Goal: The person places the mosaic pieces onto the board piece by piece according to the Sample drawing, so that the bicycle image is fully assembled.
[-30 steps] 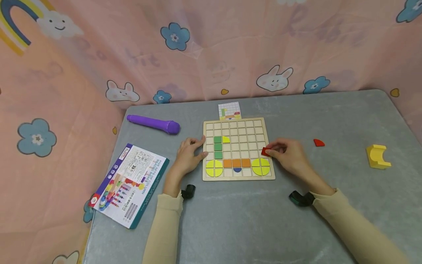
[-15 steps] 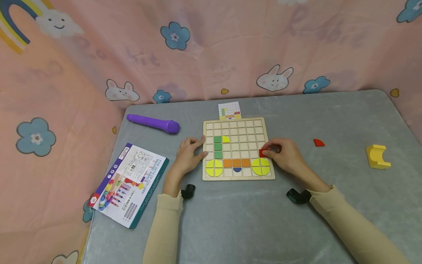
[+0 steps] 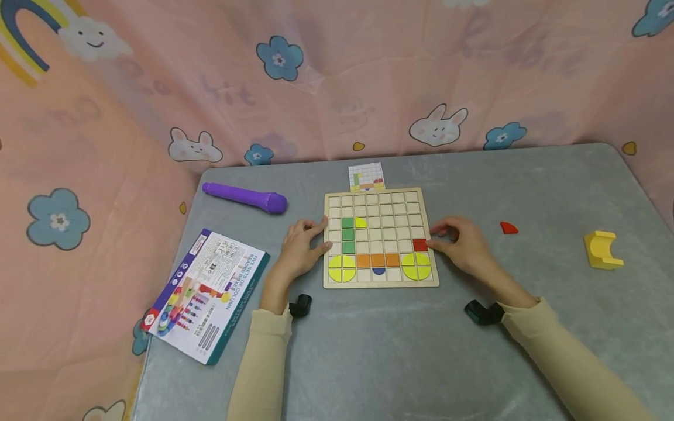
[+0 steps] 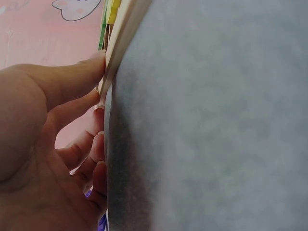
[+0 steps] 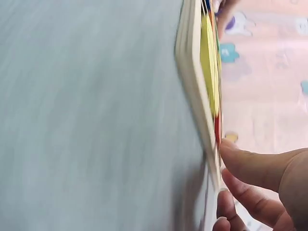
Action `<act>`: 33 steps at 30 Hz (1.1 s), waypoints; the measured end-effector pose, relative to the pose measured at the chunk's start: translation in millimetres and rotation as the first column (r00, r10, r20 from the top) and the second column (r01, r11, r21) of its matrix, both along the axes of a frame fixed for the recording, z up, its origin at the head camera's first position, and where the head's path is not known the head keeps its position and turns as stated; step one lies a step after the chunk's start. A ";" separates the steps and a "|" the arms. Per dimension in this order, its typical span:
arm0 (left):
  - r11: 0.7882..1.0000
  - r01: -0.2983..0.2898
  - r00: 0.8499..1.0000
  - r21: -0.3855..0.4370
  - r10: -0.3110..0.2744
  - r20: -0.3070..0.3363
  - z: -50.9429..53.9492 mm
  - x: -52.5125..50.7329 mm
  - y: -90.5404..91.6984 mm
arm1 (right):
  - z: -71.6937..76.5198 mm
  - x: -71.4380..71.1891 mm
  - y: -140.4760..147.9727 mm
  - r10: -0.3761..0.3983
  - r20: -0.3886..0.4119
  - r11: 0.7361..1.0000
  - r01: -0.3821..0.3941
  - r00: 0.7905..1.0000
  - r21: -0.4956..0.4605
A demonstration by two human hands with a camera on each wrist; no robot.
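A wooden grid board [image 3: 376, 285] lies on the grey table. A red square tile [image 3: 419, 245] sits flat in a cell near its right edge, above a yellow circle of quarter tiles [image 3: 416, 266]. Green squares [image 3: 348, 234], orange squares [image 3: 377, 260], a blue half-round tile [image 3: 379, 271] and another yellow circle [image 3: 342, 269] fill other cells. My left hand [image 3: 299, 248] rests its thumb and fingertips against the board's left edge. At the right edge, my right hand [image 3: 463, 245] has its thumb tip beside the red square and holds no tile.
A small pattern card [image 3: 366, 176] lies behind the board. To the right are a red quarter-circle tile [image 3: 508, 228] and a yellow arched block [image 3: 602, 250]. On the left lie a purple toy microphone [image 3: 244, 197] and a flat printed box [image 3: 207, 298].
My right hand has set the red square into its cell, let it go and drawn back slightly to the right. The left hand has stayed at the board's edge.
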State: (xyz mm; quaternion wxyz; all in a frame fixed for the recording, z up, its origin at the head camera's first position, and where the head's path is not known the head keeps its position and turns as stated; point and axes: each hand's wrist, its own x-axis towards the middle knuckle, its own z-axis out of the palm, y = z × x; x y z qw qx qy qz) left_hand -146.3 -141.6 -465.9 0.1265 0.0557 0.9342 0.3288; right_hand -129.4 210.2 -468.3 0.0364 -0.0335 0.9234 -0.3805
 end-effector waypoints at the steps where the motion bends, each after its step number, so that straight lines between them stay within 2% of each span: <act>1: 1.000 0.001 1.000 -0.002 -0.001 -0.001 -0.2 -0.1 -0.1 | -0.8 -0.1 5.5 -0.008 -0.007 1.000 0.008 1.000 0.006; 9: 1.000 0.007 1.000 -0.006 -0.007 -0.007 0.0 -0.8 -0.6 | -3.0 0.1 57.4 -0.118 -0.112 0.990 0.126 0.987 0.064; 14: 1.000 0.007 1.000 -0.005 -0.007 -0.008 -0.8 -0.7 -1.3 | 3.5 2.5 89.3 -0.183 -0.081 0.980 0.188 0.980 0.068; 19: 1.000 0.009 1.000 -0.008 -0.009 -0.009 -0.7 -0.3 -1.9 | 4.9 6.2 109.2 -0.238 -0.053 0.962 0.243 0.970 0.121; 26: 1.000 0.007 1.000 -0.006 -0.007 -0.003 -0.6 -0.4 -1.4 | 3.1 5.8 113.8 -0.265 0.015 0.950 0.259 0.964 0.174; 30: 1.000 0.007 1.000 -0.006 -0.007 0.002 -1.6 -0.7 -1.0 | 5.8 4.7 105.4 -0.255 0.015 0.955 0.249 0.967 0.162; 33: 1.000 0.009 1.000 0.000 -0.009 0.000 -2.5 -1.1 -0.9 | 8.0 4.3 95.1 -0.235 -0.013 0.962 0.235 0.972 0.138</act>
